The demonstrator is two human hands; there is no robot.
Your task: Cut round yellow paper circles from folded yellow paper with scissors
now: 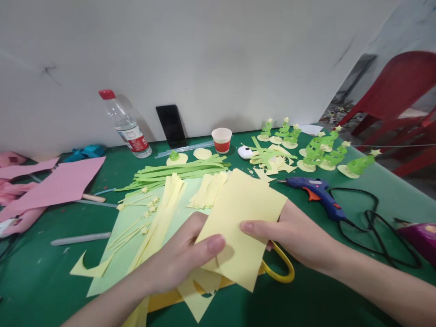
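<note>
Between my two hands is a rectangular sheet of pale yellow paper [238, 213], tilted above the table. My left hand [190, 250] grips its left edge, thumb on top and fingers hidden beneath. On the right side my right hand [289, 231] pinches the sheet, its thumb lying flat on the face. A yellow scissors handle [284, 272] shows under my right hand; the blades are hidden. Below the sheet lie cut yellow scraps [197, 302]. Long yellow paper strips [158, 227] and short yellow strips [207, 190] are close to my left hand.
Green paper strips [177, 169] lie behind. Several spiral paper trees [313, 152] stand at the back right, near a blue glue gun [316, 190] with its black cord. A paper cup [222, 141], bottle [131, 131] and phone [171, 126] stand by the wall. Pink paper [57, 184] lies left.
</note>
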